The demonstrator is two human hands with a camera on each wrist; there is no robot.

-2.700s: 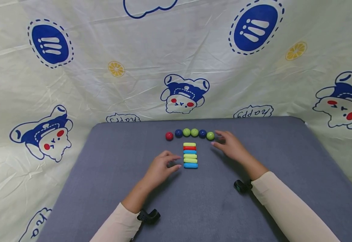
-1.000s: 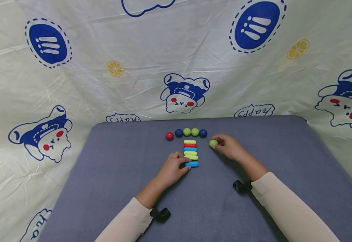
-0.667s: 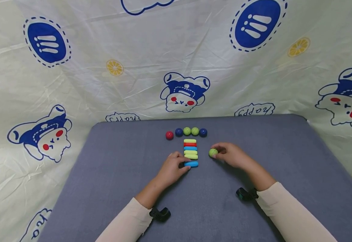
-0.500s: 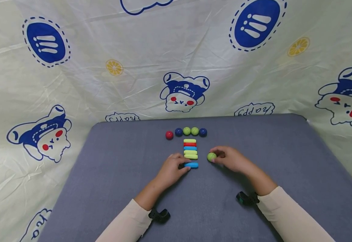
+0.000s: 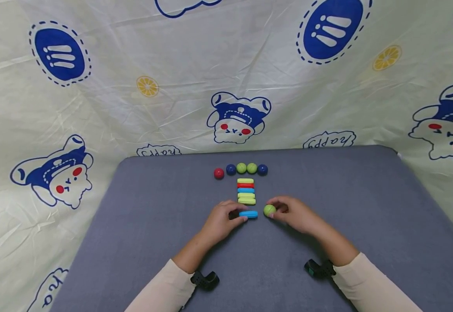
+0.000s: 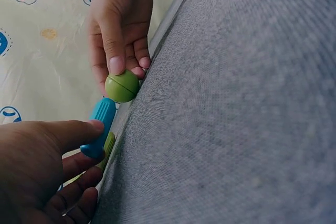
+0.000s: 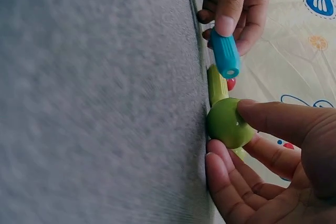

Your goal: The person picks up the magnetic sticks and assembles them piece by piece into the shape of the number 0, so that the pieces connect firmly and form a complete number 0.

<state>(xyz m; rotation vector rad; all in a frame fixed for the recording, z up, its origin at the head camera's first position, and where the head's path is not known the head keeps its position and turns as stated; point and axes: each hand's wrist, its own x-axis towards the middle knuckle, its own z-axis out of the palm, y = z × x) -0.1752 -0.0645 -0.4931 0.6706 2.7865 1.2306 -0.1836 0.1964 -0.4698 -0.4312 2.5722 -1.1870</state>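
Observation:
Between thumb and fingers my left hand (image 5: 218, 220) pinches a blue ribbed rod (image 5: 248, 214), lying crosswise just in front of the stacked row. My right hand (image 5: 296, 215) pinches a green ball (image 5: 269, 210) close to the rod's right end. In the left wrist view the ball (image 6: 122, 86) sits right by the tip of the rod (image 6: 100, 124). The right wrist view shows a hole in the end of the rod (image 7: 226, 54). Beyond it lie several rods side by side: yellow-green (image 5: 247, 201), blue (image 5: 246, 190) and red (image 5: 246, 185).
Behind the rods is a line of balls: one red (image 5: 218, 173), dark blue ones (image 5: 231, 169) and green ones (image 5: 251, 168). A grey cloth covers the table (image 5: 152, 208), and a printed curtain (image 5: 187, 86) hangs along its far edge.
My left hand has moved right, taken hold of the front blue rod and drawn it away from the row. My right hand has taken the end green ball and brought it nearer, beside the rod.

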